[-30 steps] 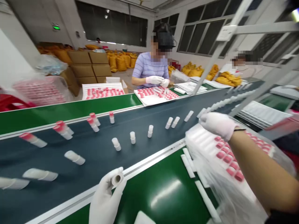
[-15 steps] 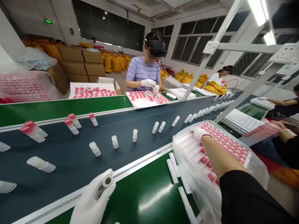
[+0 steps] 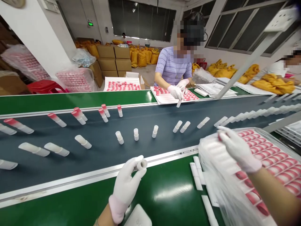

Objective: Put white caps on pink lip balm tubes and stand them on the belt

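Left hand (image 3: 125, 185) pinches a white tube (image 3: 141, 164), open end outward; right hand (image 3: 237, 149), fingers spread, rests on the pink-capped tray (image 3: 270, 153), steadying it.

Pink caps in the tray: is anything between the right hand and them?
Yes. A clear plastic bag is wrapped around the tray, and the right hand rests over it above the pink caps. Whether the fingers have passed the bag's opening cannot be told. The left hand holds a white tube.
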Demonstrator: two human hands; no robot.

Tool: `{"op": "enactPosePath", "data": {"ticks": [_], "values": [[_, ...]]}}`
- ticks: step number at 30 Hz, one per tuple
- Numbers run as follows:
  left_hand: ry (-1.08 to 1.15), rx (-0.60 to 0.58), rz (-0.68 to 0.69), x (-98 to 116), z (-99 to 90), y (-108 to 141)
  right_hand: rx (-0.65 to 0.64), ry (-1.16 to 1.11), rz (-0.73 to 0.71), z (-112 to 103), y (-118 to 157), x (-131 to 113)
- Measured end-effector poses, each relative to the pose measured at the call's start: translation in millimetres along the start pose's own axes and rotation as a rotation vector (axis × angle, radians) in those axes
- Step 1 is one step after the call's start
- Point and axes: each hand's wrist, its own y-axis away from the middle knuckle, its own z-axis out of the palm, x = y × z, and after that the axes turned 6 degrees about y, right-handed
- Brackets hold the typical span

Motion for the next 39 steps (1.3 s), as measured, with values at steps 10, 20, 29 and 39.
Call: {"op": "enactPosePath", "data": {"ticks": [10, 20, 29, 39], "values": [[-0.173, 0.048, 0.238, 3, -8.2, 8, -0.360, -0.787, -0.303, 40, 107, -170], [0.127, -0.605, 0.110, 19, -43.6, 7, -0.387, -0.665, -0.731, 13, 111, -195], [0.474, -0.287, -0.071, 7, -25.7, 28, -0.425, -0.828, -0.349, 13, 138, -220], [0.037, -0.148, 0.307, 22, -20.3, 41, -0.405, -0.781, -0.377, 10, 134, -226]]}}
